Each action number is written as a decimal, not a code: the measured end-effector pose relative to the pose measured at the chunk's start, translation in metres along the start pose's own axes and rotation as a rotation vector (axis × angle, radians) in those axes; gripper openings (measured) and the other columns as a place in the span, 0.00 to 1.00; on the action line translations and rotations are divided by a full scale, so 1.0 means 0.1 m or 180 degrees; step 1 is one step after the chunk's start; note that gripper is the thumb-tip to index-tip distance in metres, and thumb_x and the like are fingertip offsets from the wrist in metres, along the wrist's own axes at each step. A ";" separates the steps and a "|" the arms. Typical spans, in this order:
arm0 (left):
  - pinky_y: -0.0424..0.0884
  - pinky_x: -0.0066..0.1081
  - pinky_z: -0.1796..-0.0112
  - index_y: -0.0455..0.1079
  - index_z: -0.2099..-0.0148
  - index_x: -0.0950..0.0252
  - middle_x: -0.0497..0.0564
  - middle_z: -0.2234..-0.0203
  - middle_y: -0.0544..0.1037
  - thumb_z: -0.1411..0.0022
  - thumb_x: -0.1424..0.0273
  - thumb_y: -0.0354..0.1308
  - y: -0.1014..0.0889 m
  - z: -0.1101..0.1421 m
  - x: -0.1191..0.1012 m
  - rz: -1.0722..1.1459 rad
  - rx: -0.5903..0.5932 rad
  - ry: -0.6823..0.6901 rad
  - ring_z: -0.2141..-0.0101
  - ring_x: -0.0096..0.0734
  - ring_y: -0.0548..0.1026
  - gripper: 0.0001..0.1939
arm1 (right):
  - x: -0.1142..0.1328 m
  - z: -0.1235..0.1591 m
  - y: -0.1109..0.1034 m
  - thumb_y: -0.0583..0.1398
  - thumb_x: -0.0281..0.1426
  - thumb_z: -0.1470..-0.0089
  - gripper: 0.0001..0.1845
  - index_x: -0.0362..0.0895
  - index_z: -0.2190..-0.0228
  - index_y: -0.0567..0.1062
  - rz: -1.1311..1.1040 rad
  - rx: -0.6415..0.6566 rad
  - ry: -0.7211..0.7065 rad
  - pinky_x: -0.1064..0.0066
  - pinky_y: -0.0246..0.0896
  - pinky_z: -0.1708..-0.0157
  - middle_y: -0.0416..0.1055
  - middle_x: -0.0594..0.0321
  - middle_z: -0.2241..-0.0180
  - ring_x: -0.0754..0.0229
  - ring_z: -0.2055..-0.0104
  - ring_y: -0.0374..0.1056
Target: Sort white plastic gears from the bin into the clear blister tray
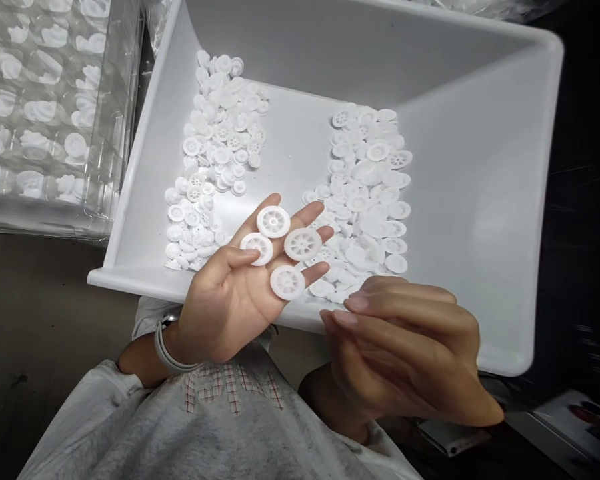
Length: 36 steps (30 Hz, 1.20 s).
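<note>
My left hand (230,300) lies palm up over the near rim of a white plastic bin (480,200). Several white spoked plastic wheels (287,243) rest on its stretched fingers, and the thumb presses the edge of one. A grey band circles that wrist. My right hand (405,353) hovers just right of it, back towards me, fingers bent and held together, fingertips close to the lowest wheel. Nothing shows in it. Inside the bin lie two heaps of white plastic pieces: smaller ones on the left (215,153), larger discs on the right (367,193).
Clear blister trays (45,113) holding white parts are stacked at the left, beside the bin. A dark surface runs under everything. My grey printed shirt (220,427) fills the bottom. Flat packaged items (555,427) lie at the lower right.
</note>
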<state>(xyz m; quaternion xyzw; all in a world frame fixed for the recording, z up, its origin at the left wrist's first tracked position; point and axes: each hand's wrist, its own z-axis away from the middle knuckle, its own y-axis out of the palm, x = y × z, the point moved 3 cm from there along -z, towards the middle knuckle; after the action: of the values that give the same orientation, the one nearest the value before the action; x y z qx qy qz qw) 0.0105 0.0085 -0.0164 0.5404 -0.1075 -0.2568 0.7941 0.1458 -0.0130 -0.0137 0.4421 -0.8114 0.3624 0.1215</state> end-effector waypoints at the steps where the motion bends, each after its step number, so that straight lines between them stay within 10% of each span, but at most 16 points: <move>1: 0.57 0.41 0.36 0.50 0.31 0.59 0.51 0.38 0.67 0.35 0.74 0.44 0.00 0.00 0.00 -0.0002 0.0009 0.0002 0.38 0.38 0.64 0.31 | 0.00 0.00 -0.01 0.64 0.18 0.51 0.13 0.47 0.66 0.75 -0.0042 -0.0050 0.0000 0.66 0.61 0.74 0.70 0.65 0.69 0.62 0.69 0.65; 36: 0.58 0.47 0.38 0.64 0.39 0.60 0.49 0.48 0.77 0.34 0.60 0.44 -0.02 -0.02 0.03 -0.0019 0.0089 0.0124 0.40 0.42 0.68 0.25 | 0.04 -0.01 0.06 0.63 0.19 0.51 0.08 0.40 0.67 0.77 -0.0050 -0.0159 -0.0033 0.65 0.64 0.71 0.74 0.60 0.70 0.62 0.70 0.70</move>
<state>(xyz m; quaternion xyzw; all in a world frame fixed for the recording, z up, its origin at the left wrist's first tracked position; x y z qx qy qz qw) 0.0133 0.0083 -0.0199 0.5566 -0.0940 -0.2471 0.7876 0.1386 -0.0127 -0.0135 0.4472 -0.8174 0.3388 0.1311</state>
